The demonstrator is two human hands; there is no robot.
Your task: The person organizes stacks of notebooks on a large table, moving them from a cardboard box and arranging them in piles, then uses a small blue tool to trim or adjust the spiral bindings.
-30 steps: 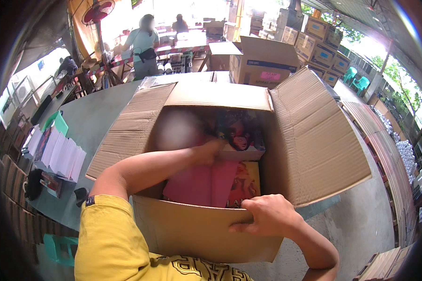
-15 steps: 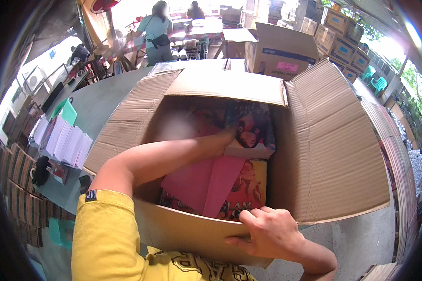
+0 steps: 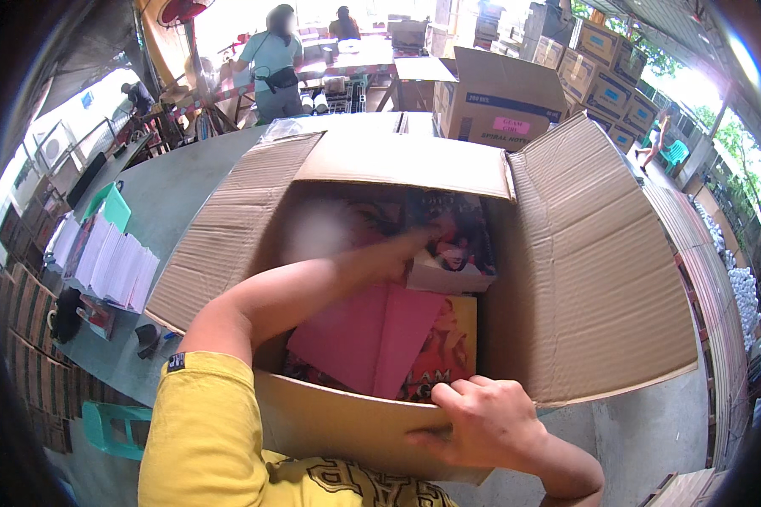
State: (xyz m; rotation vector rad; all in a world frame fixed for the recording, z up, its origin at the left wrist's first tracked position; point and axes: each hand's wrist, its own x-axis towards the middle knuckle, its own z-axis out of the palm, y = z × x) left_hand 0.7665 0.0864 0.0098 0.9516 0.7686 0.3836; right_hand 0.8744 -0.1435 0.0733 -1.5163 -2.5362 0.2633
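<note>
An open cardboard box (image 3: 604, 279) sits before me with its flaps folded out. My right hand (image 3: 486, 418) is closed over the box's near wall, fingertips inside and thumb outside. My left arm reaches into the box, and my left hand (image 3: 414, 249) is at a stack of dark-covered notebooks (image 3: 452, 275) at the far right. Its fingers are blurred and in shadow, so their grip does not show. Nearer to me lie a folded pink sheet (image 3: 355, 334) and red-and-yellow notebooks (image 3: 457, 338), partly under the sheet.
Stacked white-edged notebooks (image 3: 110, 262) and a green tray (image 3: 114, 207) stand on the grey table (image 3: 177, 182) at left. Another open box (image 3: 499, 101) is behind mine. Cartons (image 3: 600, 80) pile up at far right. A green stool (image 3: 114, 427) is at lower left; people are in the background.
The view has shifted slightly. My left hand stays by the dark notebooks, its fingers more blurred over them. My right hand keeps its hold on the box wall. A person has appeared at far right.
</note>
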